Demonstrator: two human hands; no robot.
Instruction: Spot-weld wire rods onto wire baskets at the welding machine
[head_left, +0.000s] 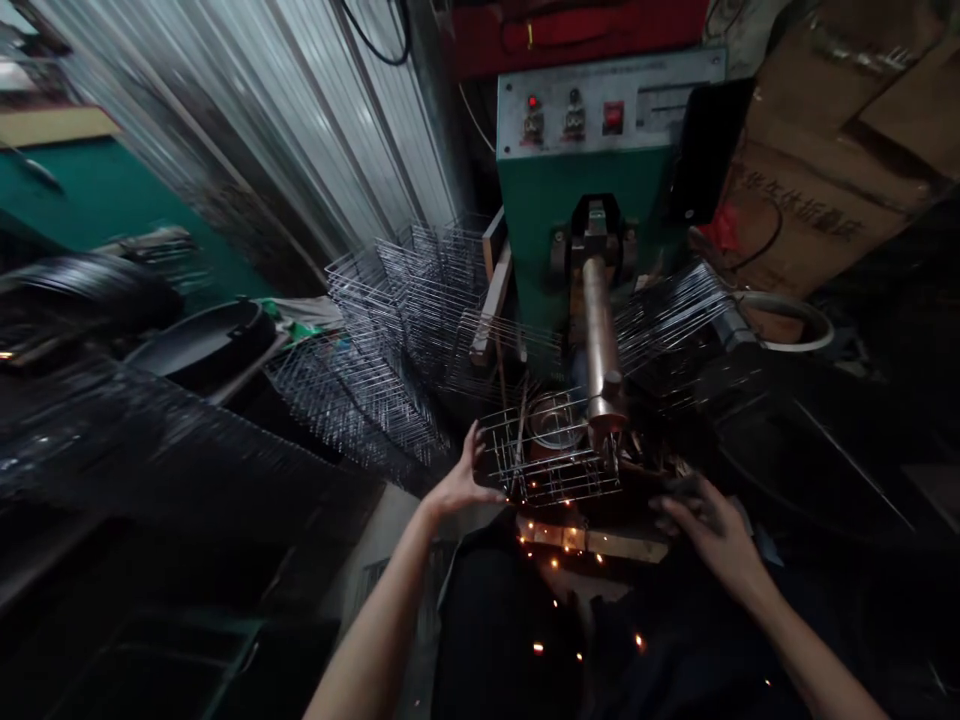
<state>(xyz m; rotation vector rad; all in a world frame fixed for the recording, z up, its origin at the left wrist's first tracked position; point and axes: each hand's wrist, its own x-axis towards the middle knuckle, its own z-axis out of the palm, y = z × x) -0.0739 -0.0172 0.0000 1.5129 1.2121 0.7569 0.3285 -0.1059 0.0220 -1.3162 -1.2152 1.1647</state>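
Two bare hands were exposed: left hand (461, 480) spread open on the wire basket (555, 470), right hand (712, 530) curled, grip unclear, over something dark (681, 490); welding sparks (562, 530) risked burns.

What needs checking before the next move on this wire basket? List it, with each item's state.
Left hand on the wire basket: ok, fingers against its edge.
Basket under the metal rod: ok.
Red lamp on the control panel: ok, lit.
Sparks away from the hands: not ok, falling close by.
Hand protection: not ok, both bare.
Right hand grip: cannot tell, too dark.
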